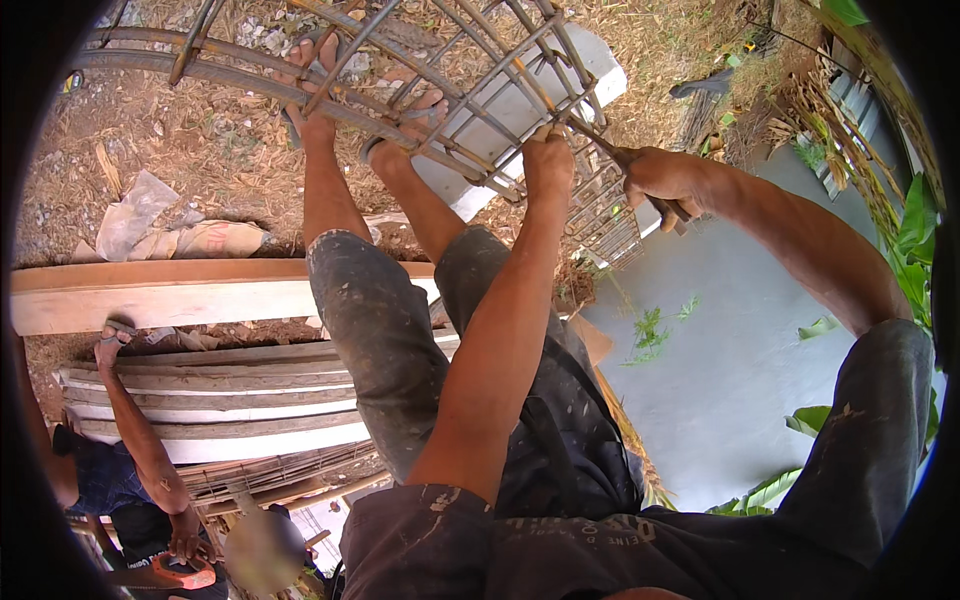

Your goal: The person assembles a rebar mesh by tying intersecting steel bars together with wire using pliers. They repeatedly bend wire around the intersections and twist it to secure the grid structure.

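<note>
A cage of rusty steel rebar (470, 95) with square stirrups reaches across the top of the head view. My left hand (549, 165) is closed at a lower corner of the cage, gripping a bar there; its fingertips are partly hidden. In my right hand (668, 185) is a pair of dark pincers (597, 138), their handles in my fist and their jaws against the same corner joint. Any tie wire at that joint is too small to make out. Beneath the cage lies a pale flat board (470, 190).
At the left, a person's hand (110, 345) rests by a long plank (170, 298); their other hand holds an orange-handled saw (183, 573). Several stacked boards (220, 400) lie nearby. A grey smooth surface (700, 400) spreads at right, beside green leaves (915, 225). My sandalled feet (318, 55) stand under the cage.
</note>
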Demonstrator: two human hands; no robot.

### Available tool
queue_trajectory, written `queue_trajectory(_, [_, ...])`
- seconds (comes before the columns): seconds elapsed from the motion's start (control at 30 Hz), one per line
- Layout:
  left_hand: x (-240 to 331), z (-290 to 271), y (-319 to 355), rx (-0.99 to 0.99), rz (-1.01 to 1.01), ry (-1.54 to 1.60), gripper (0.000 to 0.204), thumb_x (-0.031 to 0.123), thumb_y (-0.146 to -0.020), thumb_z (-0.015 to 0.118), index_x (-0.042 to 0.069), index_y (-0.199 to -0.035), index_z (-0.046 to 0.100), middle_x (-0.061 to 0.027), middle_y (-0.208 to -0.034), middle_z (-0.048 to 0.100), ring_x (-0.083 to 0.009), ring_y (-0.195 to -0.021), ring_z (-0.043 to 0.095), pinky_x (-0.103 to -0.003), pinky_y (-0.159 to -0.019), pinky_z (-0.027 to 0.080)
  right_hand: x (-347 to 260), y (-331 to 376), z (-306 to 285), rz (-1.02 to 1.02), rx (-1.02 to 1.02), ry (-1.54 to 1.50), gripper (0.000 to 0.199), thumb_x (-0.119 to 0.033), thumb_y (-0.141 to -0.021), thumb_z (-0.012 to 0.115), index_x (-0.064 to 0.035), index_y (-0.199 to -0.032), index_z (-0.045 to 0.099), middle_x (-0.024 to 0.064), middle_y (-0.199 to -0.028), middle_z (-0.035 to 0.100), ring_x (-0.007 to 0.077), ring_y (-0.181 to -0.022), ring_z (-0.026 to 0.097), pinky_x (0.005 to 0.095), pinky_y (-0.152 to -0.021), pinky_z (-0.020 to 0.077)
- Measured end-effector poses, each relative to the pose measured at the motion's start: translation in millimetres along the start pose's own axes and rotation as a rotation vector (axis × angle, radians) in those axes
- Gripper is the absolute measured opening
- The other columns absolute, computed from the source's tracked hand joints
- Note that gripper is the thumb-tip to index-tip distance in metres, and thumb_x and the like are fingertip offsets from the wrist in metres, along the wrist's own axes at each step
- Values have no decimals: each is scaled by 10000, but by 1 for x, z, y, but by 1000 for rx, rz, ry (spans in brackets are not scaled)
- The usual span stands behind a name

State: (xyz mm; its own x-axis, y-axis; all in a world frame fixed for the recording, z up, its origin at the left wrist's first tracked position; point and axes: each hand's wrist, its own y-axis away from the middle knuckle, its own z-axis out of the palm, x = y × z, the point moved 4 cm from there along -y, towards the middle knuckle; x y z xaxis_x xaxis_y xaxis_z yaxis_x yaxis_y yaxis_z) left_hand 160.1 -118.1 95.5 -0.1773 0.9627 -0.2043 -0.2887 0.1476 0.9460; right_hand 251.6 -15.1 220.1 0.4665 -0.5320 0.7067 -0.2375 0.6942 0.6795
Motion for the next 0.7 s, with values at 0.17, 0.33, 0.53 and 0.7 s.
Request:
queue_trajectory(0.17, [9,-1,10,-31,-31,-1,340,198,-952,518,-71,-1125,633,-30,-625,543,-120,-546,449,-310,-526,383,-10,-11,-5,74,-27,-86,462,-69,-793,615,37,-1193,410,354,-1200,430,474,-1102,519,628,-792,543])
queue_trajectory(0.33, [6,0,5,38,98,-102,351,194,-952,503,-68,-1150,626,-156,-770,657,-236,-675,605,-347,-641,461,-30,1,-2,136,-5,-53,447,-68,-791,621,44,-1173,417,344,-1154,445,456,-1044,543,624,-749,555])
queue_trajectory(0.53, [-4,1,-2,21,233,-239,358,191,-950,490,-70,-1161,613,-278,-974,667,-369,-910,651,-388,-818,477,-50,6,-14,180,38,310,367,-84,-812,597,17,-1125,437,208,-973,510,274,-816,598,508,-651,579])
queue_trajectory(0.7, [8,2,13,44,156,-279,324,192,-952,481,-54,-1088,643,-211,-813,669,-311,-764,637,-391,-780,481,-52,-1,-24,43,41,499,345,-56,-815,574,-4,-1135,456,116,-866,547,207,-685,618,363,-542,543])
